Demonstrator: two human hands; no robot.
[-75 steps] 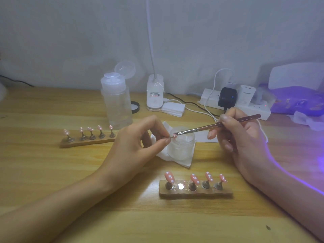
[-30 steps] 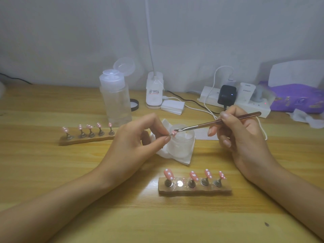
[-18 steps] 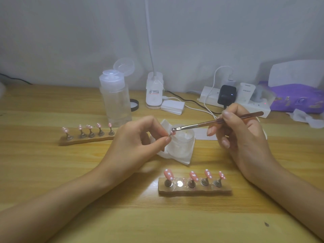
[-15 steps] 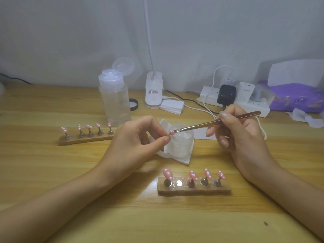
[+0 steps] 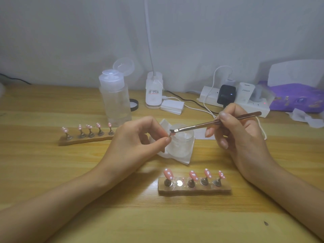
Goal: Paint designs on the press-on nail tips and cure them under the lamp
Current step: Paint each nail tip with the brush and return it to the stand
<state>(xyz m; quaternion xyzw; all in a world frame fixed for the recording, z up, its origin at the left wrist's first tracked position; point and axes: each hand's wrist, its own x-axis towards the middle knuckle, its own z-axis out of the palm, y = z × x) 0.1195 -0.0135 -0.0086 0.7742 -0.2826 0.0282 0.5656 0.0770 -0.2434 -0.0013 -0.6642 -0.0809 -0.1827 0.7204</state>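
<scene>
My left hand (image 5: 135, 144) pinches a small pink nail tip on its stand (image 5: 171, 135) between thumb and forefinger, over a frosted jar (image 5: 180, 143). My right hand (image 5: 240, 137) holds a thin metal-handled brush (image 5: 215, 122), its bristles touching the nail tip. A near wooden holder (image 5: 193, 187) carries several pink tips with white dots and has one bare slot. A second wooden holder (image 5: 85, 137) at the left carries several more pink tips.
A clear pump bottle (image 5: 114, 100) with its lid flipped up stands behind the left holder. A white lamp base (image 5: 154, 92), a power strip (image 5: 235, 100) with plugs and cables, and a purple pack (image 5: 296, 99) line the back. White tissue (image 5: 175, 155) lies under the jar.
The purple glow at the right edge seen 2.5 s ago is gone. The brush tip has made small movements over the nail tip; both hands stay in nearly the same place.
</scene>
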